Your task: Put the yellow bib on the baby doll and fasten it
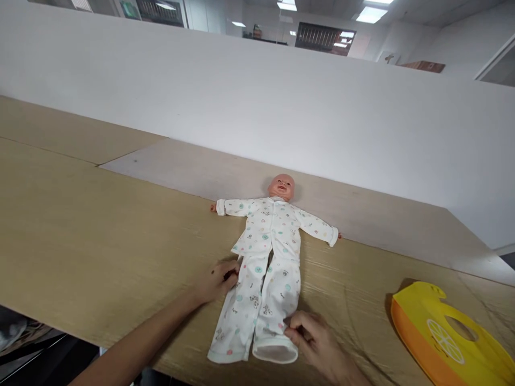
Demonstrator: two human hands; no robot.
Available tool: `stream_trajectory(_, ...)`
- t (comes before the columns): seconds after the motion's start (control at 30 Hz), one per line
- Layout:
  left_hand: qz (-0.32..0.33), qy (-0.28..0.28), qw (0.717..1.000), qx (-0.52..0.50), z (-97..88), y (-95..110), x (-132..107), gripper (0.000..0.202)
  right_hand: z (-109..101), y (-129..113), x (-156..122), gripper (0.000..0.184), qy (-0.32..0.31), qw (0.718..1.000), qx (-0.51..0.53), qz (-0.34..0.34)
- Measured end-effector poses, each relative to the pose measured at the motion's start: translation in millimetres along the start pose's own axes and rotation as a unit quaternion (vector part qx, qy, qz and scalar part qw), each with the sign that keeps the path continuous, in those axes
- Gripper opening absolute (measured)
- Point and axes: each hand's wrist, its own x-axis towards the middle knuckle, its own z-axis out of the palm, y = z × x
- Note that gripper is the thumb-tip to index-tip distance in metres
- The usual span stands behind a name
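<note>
Trousers (pixel 243 305) are lying between our left hand (pixel 216 281), curled alongside with grip unclear, and our right hand (pixel 316 336), which is pinching one trouser leg (pixel 277 305), seemingly steadying it; beyond both, the doll (pixel 281 187) is lying.

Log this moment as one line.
left hand: touching patterned pants, upper side; right hand: touching pants near cuff; baby doll: face up, patterned shirt; yellow-orange bib: at right

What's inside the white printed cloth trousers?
Only pale fabric shows inside one open cuff of the trousers. No feet show; farther up, any legs of the bald plastic doll are covered.
</note>
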Motion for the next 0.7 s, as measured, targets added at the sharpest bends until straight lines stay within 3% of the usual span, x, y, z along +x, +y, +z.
stream_trajectory(0.23, -0.027, 0.029, 0.999, 0.009, 7.0, -1.1, 1.1, 0.023, 2.6, 8.2, 5.0, 0.022, -0.029, 0.999, -0.002, 0.031)
stream_trajectory(0.4, -0.101, 0.057, 0.991, 0.068, 14.0, -4.4, 6.2, 0.038, -0.9, 30.7, 17.3, 0.019, 0.049, 0.995, -0.062, 0.053)
stream_trajectory(0.5, -0.146, 0.045, 0.979, 0.132, 16.2, -8.2, 10.9, 0.043, -9.5, 44.2, 28.4, 0.016, 0.078, 0.99, -0.115, 0.01)
stream_trajectory(0.6, -0.122, 0.014, 0.974, 0.188, 17.5, -11.0, 15.6, 0.031, -13.7, 56.2, 34.0, 0.03, 0.081, 0.972, -0.218, -0.031)
stream_trajectory(0.7, -0.077, 0.019, 0.972, 0.223, 18.0, -12.2, 20.2, 0.02, -8.3, 67.4, 34.6, 0.044, 0.06, 0.94, -0.335, -0.028)
